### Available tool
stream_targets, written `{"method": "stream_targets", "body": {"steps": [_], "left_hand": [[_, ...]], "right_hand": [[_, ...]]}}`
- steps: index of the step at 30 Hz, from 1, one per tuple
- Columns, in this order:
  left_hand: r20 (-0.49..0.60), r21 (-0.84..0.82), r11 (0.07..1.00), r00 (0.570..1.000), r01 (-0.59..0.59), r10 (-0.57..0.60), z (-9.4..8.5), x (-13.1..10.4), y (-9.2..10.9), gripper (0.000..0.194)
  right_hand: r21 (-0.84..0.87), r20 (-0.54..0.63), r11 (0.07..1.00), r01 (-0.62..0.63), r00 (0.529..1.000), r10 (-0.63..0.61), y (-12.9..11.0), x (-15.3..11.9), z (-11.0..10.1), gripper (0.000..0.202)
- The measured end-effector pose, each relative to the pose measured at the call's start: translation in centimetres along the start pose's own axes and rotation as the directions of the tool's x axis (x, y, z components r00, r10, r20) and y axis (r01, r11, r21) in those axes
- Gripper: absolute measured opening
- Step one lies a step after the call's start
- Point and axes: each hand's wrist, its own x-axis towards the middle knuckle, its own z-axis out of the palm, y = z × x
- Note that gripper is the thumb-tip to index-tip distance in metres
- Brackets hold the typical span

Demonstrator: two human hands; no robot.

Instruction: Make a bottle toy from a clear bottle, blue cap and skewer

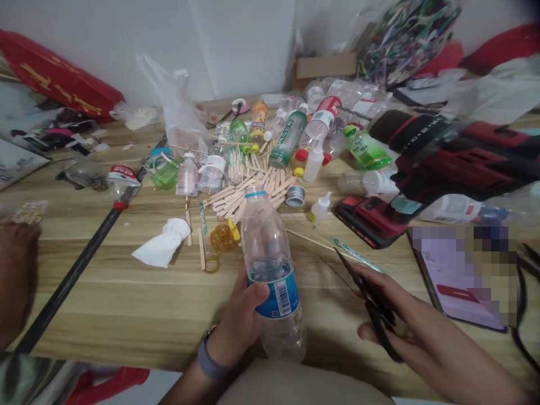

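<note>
A clear plastic bottle (268, 236) with a blue label and no cap stands nearly upright at the table's front edge, leaning slightly. My left hand (247, 309), with a band on its wrist, wraps round its lower part, thumb on the label. To the right of the bottle, my right hand (405, 320) holds black scissors (375, 304), their blades pointing up and left, apart from the bottle. Behind the bottle lie many wooden sticks (236, 197). Yellowish rubber bands (223, 239) and a crumpled white tissue (164, 243) are to its left.
A red and black drill (426, 163) and a phone (459, 281) are on the right. Plastic bottles (289, 138) crowd the back. A long black rod (76, 270) crosses the left side. Another person's arm (17, 281) rests at the far left.
</note>
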Motion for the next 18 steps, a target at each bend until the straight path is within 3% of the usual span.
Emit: {"method": "stream_targets", "body": {"steps": [4, 7, 15, 18], "left_hand": [[-0.012, 0.047, 0.999, 1.0, -0.019, 0.02, 0.4, 0.0, 0.1, 0.049], [0.007, 0.063, 0.997, 0.999, -0.045, 0.045, 0.4, -0.1, 0.0, 0.051], [0.099, 0.08, 0.993, 0.992, -0.088, 0.08, -0.1, -0.4, -0.1, 0.049], [0.105, 0.1, 0.992, 0.992, -0.075, 0.064, -0.1, -0.4, -0.2, 0.051]], "right_hand": [[0.172, 0.064, 0.985, -0.031, 0.998, 0.021, -2.2, -0.4, -1.0, 0.071], [0.264, 0.108, 0.961, -0.078, 0.993, 0.051, -3.1, -0.2, -1.0, 0.06], [0.298, 0.265, 0.952, -0.076, 0.964, -0.006, -4.0, 1.4, -2.5, 0.037], [0.289, 0.295, 0.954, -0.077, 0.955, -0.013, -4.0, 1.9, -3.3, 0.041]]}}
